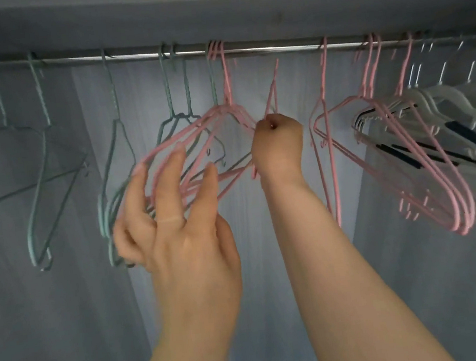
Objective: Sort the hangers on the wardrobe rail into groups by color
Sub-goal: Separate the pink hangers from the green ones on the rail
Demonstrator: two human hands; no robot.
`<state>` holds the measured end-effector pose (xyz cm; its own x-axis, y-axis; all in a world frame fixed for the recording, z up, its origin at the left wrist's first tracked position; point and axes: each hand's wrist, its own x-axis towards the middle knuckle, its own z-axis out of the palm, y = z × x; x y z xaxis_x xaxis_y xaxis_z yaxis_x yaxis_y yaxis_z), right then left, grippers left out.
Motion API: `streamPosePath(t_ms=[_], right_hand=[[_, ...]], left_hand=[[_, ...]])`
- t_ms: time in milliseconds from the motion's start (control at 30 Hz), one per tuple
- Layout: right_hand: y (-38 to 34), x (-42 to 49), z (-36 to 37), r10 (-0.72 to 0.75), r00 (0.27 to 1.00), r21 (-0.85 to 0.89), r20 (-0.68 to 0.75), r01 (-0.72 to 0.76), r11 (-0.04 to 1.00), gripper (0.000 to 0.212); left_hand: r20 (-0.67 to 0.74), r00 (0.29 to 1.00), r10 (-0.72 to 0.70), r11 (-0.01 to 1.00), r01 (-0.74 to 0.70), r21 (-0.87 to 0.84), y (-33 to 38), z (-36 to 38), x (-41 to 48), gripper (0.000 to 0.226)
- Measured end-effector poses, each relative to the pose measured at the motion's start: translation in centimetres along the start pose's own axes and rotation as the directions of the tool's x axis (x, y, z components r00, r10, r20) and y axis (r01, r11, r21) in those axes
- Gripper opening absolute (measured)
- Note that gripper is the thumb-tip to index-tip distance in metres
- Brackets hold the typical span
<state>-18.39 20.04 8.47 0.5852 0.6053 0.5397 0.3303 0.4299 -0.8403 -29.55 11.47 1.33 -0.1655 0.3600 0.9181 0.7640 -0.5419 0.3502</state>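
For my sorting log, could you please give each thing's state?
green hangers, hung on the rail, left side
pink bunch, hooked mid-rail
loose pink hanger, off the rail, gripped by right hand
left hand, open, fingers spread
other pink hangers, hung right
white hangers, hung far right

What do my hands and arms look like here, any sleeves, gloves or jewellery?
Both are bare: the left hand and right hand wear no gloves, and the left forearm and right forearm show no sleeves, watch or bracelet. A thin pale band seems to circle one left finger, though blur makes that uncertain.
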Motion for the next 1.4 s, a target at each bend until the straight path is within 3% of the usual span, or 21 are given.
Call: streamPosePath(t_ms=[133,233,333,400,500,600,667,767,833,900,967,1033,1133,1233,1333,1400], right_hand=[[1.2,1.1,-0.4,0.085,0.995,-0.029,-0.051,-0.086,0.996,0.043],[6.2,-1.3,-0.6,0.203,0.978,-0.059,-0.048,-0.206,0.977,0.02],[10.9,-6.0,-2.0,0.279,0.959,-0.039,0.053,-0.277,0.96,0.014],[12.9,-8.3,-4.4,0.288,0.949,-0.195,0.126,-0.261,0.945,0.021],[15.3,-9.3,-9.3,0.369,0.889,-0.428,0.273,-0.231,0.874,0.029],[16.3,-8.7,-14.2,0.302,0.885,-0.714,0.354,0.047,0.699,0.022],[15.8,-8.4,-16.7,0.265,0.891,-0.761,0.369,0.125,0.637,0.015],[15.9,-7.5,-19.3,0.185,0.908,-0.787,0.376,0.207,0.582,0.037],[17.1,-7.1,-20.4,0.053,0.904,-0.726,0.424,0.304,0.617,0.049],[17.9,-6.7,-20.8,0.03,0.896,-0.638,0.443,0.292,0.713,0.063],[18.2,-6.2,-20.7,-0.012,0.91,-0.596,0.415,0.282,0.752,0.074],[18.4,-5.8,-20.1,-0.091,0.929,-0.586,0.359,0.3,0.752,0.064],[18.5,-5.3,-18.3,-0.151,0.953,-0.542,0.264,0.276,0.793,0.042],[18.8,-5.3,-15.3,-0.126,0.973,-0.468,0.195,0.205,0.859,0.035],[19.0,-5.7,-11.7,-0.042,0.984,-0.383,0.175,0.108,0.917,0.035],[19.4,-5.8,-9.6,-0.012,0.978,-0.364,0.21,0.089,0.927,0.037]], left_hand=[[-0.046,0.992,0.122,0.983,-0.127,-0.133,1.0,-0.4,-1.5,0.045],[-0.013,0.976,0.216,0.938,-0.211,-0.276,1.5,-0.2,-2.9,0.039],[0.188,0.962,0.198,0.899,-0.102,-0.426,0.9,0.7,-4.2,0.035],[0.358,0.925,0.129,0.902,0.04,-0.43,-0.3,1.7,-5.0,0.033],[0.568,0.823,0.004,0.91,0.232,-0.342,-2.4,3.6,-6.4,0.033],[0.728,0.675,-0.121,0.896,0.39,-0.213,-4.6,5.7,-8.2,0.05],[0.786,0.591,-0.181,0.896,0.429,-0.116,-5.8,6.7,-9.2,0.064],[0.816,0.496,-0.297,0.902,0.427,0.069,-7.9,7.4,-10.1,0.085],[0.803,0.466,-0.37,0.902,0.387,0.191,-9.8,7.3,-10.5,0.091],[0.807,0.437,-0.397,0.909,0.309,0.28,-11.4,6.4,-10.5,0.082],[0.861,0.388,-0.328,0.93,0.295,0.221,-12.7,4.6,-10.2,0.051],[0.918,0.326,-0.227,0.945,0.303,0.126,-12.8,1.5,-9.6,0.019],[0.898,0.412,-0.154,0.933,0.359,-0.005,-13.9,-2.9,-9.0,0.047],[0.831,0.518,-0.205,0.879,0.471,-0.077,-14.5,-6.4,-8.6,0.073],[0.783,0.565,-0.261,0.829,0.547,-0.118,-13.3,-8.6,-7.7,0.077],[0.738,0.613,-0.28,0.846,0.521,-0.113,-12.2,-8.9,-7.3,0.063]])
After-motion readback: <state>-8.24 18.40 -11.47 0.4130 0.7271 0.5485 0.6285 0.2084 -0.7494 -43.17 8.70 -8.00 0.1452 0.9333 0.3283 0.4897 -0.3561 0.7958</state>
